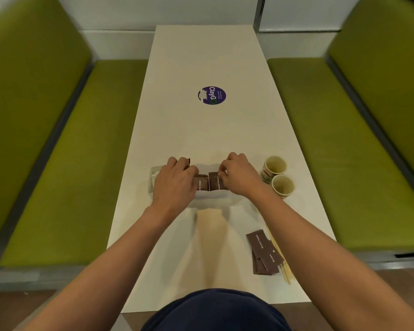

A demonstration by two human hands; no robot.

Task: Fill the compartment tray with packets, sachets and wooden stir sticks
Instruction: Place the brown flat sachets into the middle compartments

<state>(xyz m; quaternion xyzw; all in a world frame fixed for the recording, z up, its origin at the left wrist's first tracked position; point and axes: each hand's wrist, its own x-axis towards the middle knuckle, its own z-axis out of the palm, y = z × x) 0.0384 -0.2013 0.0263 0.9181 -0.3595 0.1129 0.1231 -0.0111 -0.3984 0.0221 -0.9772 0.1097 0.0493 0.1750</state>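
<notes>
Head view: we are seeing left hand [175,185] curling fingers round brown sachets [214,183], right hand [239,175] pinching them too. Sachets standing inside tray [153,180] mid-table; which compartment, we cannot tell. Cups [275,166] sitting right of tray. Spare sachets [264,252] and sticks [281,259] lying nearer us.

Count on one white table [201,130]:
- one clear compartment tray [210,200]
- two paper cups [275,166]
- one round purple sticker [212,95]
- brown sugar sachets [215,183]: two faces legible at the tray, at least three in the loose pile [263,247]
- wooden stir sticks [286,271]: one bundle, individual number indeterminable
- two green benches [65,163]
</notes>
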